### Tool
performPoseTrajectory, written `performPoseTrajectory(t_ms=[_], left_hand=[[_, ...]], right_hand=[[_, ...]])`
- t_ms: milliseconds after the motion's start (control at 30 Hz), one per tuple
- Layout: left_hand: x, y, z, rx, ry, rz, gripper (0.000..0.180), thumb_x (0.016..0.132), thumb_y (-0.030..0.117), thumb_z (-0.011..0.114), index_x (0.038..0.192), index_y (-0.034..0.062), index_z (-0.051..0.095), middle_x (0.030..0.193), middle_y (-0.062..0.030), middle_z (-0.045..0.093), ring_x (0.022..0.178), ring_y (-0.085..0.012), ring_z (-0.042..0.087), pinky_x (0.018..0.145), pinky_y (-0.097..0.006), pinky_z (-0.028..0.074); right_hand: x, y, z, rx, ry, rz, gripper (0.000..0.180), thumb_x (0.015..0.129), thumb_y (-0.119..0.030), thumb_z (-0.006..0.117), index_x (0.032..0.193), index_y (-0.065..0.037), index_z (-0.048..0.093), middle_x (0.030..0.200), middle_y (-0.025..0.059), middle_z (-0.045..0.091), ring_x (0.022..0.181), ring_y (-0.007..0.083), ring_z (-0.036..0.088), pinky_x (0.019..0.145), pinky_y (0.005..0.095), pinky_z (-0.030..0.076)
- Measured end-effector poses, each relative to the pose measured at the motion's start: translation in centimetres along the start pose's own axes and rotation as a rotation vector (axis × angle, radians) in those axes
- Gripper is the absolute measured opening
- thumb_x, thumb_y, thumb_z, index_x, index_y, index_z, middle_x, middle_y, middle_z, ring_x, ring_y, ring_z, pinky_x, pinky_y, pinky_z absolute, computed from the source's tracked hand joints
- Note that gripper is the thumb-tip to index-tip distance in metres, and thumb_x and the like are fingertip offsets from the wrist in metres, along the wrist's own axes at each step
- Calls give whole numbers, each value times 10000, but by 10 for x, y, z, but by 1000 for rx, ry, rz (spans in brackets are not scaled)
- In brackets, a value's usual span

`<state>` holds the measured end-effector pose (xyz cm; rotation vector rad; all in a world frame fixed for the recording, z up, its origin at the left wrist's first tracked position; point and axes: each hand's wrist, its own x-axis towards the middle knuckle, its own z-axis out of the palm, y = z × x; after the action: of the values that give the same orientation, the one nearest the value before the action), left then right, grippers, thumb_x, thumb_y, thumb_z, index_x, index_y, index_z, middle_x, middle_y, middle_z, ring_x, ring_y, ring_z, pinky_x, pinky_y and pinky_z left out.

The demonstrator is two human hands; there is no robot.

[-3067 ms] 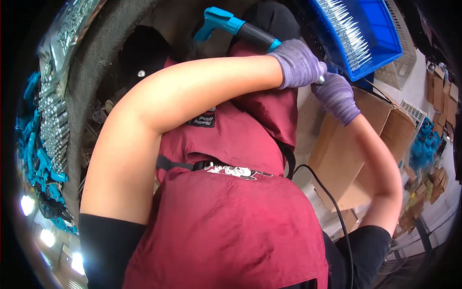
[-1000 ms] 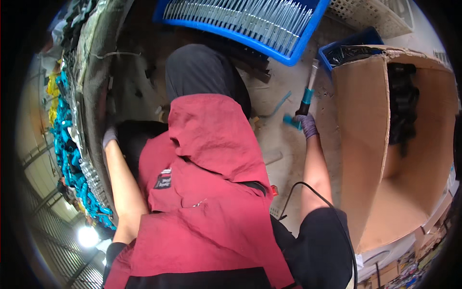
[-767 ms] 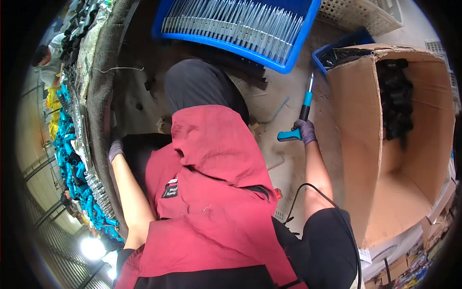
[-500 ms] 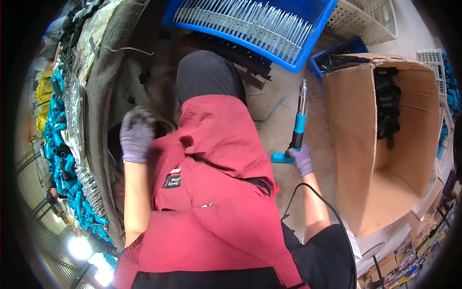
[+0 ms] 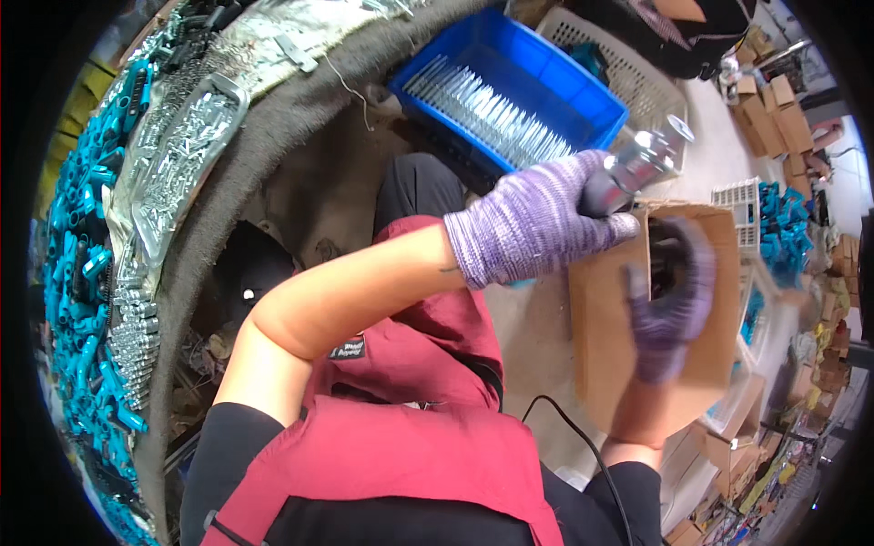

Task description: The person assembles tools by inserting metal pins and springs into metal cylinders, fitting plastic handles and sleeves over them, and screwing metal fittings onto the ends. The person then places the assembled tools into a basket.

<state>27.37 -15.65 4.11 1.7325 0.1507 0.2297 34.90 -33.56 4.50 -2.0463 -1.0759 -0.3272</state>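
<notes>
My left hand [image 5: 533, 218], in a purple and white knit glove, reaches across to the right. It is closed round a dark grey and chrome metal part [image 5: 628, 173] with a shiny flared tip pointing up and right. My right hand [image 5: 674, 305], gloved alike, is blurred at the mouth of the cardboard box [image 5: 605, 337]. Its thumb and curved fingers stand apart. Between them dark things show inside the box; whether the hand touches them cannot be made out. A sliver of teal [image 5: 522, 284] shows under my left wrist.
A blue bin [image 5: 555, 77] holds rows of metal rods, beside a white perforated crate [image 5: 669, 109]. On the left bench lie teal housings [image 5: 73, 273] and a clear tray of small metal parts [image 5: 187, 155]. A black cable [image 5: 583, 437] runs by my right arm.
My left hand has swung up and right and now holds a metal part. My right hand has let go of the teal power driver and moved to the box. The view has shifted.
</notes>
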Motion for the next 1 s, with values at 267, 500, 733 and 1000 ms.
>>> performPoseTrajectory(t_ms=[267, 500, 733, 1000], left_hand=[[-8, 9, -51, 697, -39, -17, 344, 757, 297, 640, 1029, 96, 580, 865, -154, 630, 829, -315, 610, 722, -398, 478], [5, -105, -53, 788, -143, -226, 259, 785, 307, 582, 989, 149, 613, 842, -140, 647, 823, -312, 619, 725, -404, 485], [-14, -148, -61, 845, -123, -180, 201, 801, 278, 558, 907, 115, 609, 764, -124, 648, 722, -283, 642, 606, -424, 490], [-24, -176, -51, 951, -98, 70, 196, 802, 302, 547, 786, 115, 606, 675, -97, 634, 643, -259, 645, 524, -393, 486]], right_hand=[[97, -63, 29, -807, -192, -861, 159, 651, -238, 602, 753, -120, 570, 813, 32, 535, 755, 211, 552, 617, 358, 441], [65, -1, 135, -852, -618, -738, 200, 717, -317, 585, 717, -119, 616, 735, 69, 598, 752, 225, 594, 615, 368, 462], [48, -4, 182, -825, -975, -378, 249, 768, -340, 591, 787, -99, 650, 775, 108, 642, 735, 275, 632, 660, 397, 489], [20, 55, 207, -171, -1500, 370, 245, 672, -234, 628, 744, 0, 617, 610, 123, 579, 565, 215, 577, 542, 355, 451]])
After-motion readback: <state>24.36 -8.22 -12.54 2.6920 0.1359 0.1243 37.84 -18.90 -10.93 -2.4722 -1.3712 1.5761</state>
